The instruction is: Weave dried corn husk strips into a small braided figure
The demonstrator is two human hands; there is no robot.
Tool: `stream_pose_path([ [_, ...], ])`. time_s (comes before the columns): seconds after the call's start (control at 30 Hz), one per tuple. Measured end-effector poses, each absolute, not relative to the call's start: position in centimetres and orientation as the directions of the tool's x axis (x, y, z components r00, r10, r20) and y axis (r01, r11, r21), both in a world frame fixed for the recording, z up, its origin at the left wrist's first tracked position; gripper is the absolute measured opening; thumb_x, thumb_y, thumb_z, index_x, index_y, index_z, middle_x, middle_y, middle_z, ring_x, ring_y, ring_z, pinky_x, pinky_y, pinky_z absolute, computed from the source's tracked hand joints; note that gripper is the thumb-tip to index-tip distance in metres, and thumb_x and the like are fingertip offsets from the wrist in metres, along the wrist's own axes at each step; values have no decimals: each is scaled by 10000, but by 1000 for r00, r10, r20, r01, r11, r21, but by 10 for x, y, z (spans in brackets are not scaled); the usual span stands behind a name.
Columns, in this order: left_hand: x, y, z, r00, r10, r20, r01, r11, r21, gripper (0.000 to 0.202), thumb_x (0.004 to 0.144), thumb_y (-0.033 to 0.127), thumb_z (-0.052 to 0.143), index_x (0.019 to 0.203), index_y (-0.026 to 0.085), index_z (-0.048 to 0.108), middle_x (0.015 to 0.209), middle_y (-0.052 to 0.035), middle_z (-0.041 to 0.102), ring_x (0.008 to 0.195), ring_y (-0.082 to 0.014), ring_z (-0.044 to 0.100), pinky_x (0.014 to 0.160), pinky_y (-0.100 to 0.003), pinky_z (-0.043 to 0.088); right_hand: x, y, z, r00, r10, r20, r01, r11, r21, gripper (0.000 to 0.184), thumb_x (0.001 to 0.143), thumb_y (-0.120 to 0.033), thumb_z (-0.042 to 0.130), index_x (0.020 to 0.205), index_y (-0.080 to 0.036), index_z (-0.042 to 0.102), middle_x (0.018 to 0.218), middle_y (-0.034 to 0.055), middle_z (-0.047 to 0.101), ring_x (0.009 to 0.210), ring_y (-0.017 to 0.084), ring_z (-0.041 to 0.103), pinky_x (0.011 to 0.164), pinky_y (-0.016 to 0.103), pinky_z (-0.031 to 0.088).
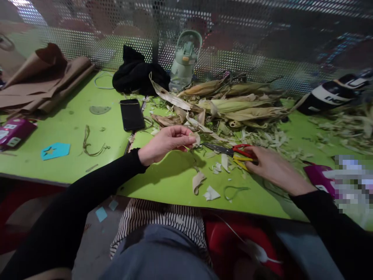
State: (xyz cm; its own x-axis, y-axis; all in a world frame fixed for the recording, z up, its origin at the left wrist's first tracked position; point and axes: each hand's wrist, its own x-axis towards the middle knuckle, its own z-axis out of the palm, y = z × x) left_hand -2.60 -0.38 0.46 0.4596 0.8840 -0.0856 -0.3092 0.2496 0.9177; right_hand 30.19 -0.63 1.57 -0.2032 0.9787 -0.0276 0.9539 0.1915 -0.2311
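Observation:
My left hand (167, 143) hovers over the green table (175, 182), fingers pinched on a small piece of dried corn husk (196, 139). My right hand (275, 169) rests on the table, fingers closed over the red and yellow handles of the scissors (233, 153), whose dark blades point left toward the left hand. A heap of dried corn husks (233, 103) lies just beyond both hands. Cut husk scraps (211, 193) are scattered in front.
A black phone (132, 114) lies left of the husks. Behind are a black cloth (136, 74), a pale green bottle (184, 62) and a perforated metal screen. Brown paper (40, 83), a blue star stencil (55, 151) and purple packets (13, 131) sit at left.

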Motion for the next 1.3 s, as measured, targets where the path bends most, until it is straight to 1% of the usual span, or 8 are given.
stream_pose_path([
  [0.17, -26, -1, 4, 422, 901, -105, -375, 279, 884, 244, 763, 231, 801, 822, 135, 585, 738, 36, 668, 670, -53, 635, 663, -204, 485, 289, -6, 42, -206, 978, 15, 967, 206, -149, 186, 701, -117, 683, 721, -245, 550, 684, 49, 569, 612, 198, 487, 613, 358, 357],
  [0.27, -26, 1, 3, 385, 918, -92, -412, 260, 873, 235, 778, 226, 784, 820, 146, 567, 753, 39, 658, 688, -57, 635, 667, -207, 486, 287, -15, 59, -40, 997, 60, 992, 47, -118, 161, 750, -215, 719, 766, -249, 562, 706, 62, 592, 614, 207, 513, 599, 359, 377],
  [0.37, -26, 2, 3, 340, 938, -61, -433, 214, 876, 235, 784, 241, 778, 847, 156, 568, 766, 41, 653, 690, -57, 632, 633, -197, 469, 285, -29, 60, -41, 996, -81, 914, 4, -405, 246, 808, -473, 711, 886, -251, 639, 751, 85, 673, 616, 214, 596, 553, 337, 447],
  [0.47, -26, 2, 3, 302, 953, -27, -460, 170, 871, 259, 773, 265, 789, 881, 159, 579, 784, 38, 664, 693, -58, 636, 585, -182, 440, 275, -45, 46, -300, 941, -154, 774, 146, -616, 441, 852, -660, 590, 1032, -268, 681, 762, 88, 691, 563, 204, 604, 498, 320, 507],
  [0.6, -25, 2, 3, 267, 964, 15, -492, 124, 862, 289, 752, 279, 807, 882, 158, 578, 790, 35, 678, 703, -61, 649, 574, -176, 426, 250, -61, 30, -413, 889, -197, 718, 185, -671, 421, 878, -639, 559, 1037, -267, 676, 792, 71, 697, 656, 235, 666, 589, 349, 590],
  [0.9, -23, 3, -2, 255, 965, 66, -466, 62, 883, 271, 770, 259, 791, 873, 146, 568, 769, 30, 681, 699, -72, 650, 636, -216, 459, 222, -54, 26, -463, 868, -181, 705, 237, -669, 280, 879, -502, 568, 970, -242, 623, 608, 16, 618, 494, 207, 582, 435, 317, 497],
  [1.1, -19, 1, -5, 262, 964, 47, -478, 87, 874, 278, 770, 203, 791, 892, 141, 550, 732, 35, 684, 684, -81, 655, 685, -249, 495, 212, -51, 24, -440, 882, -168, 704, 223, -675, 340, 877, -558, 571, 902, -222, 621, 666, 39, 649, 530, 193, 577, 471, 313, 495],
  [1.3, -16, -3, -3, 232, 972, 29, -478, 88, 874, 255, 798, 126, 761, 847, 142, 511, 684, 47, 675, 643, -67, 662, 686, -246, 526, 204, -51, 25, -445, 884, -140, 682, 234, -693, 419, 893, -627, 534, 809, -222, 598, 580, 9, 567, 454, 145, 467, 396, 278, 398],
])
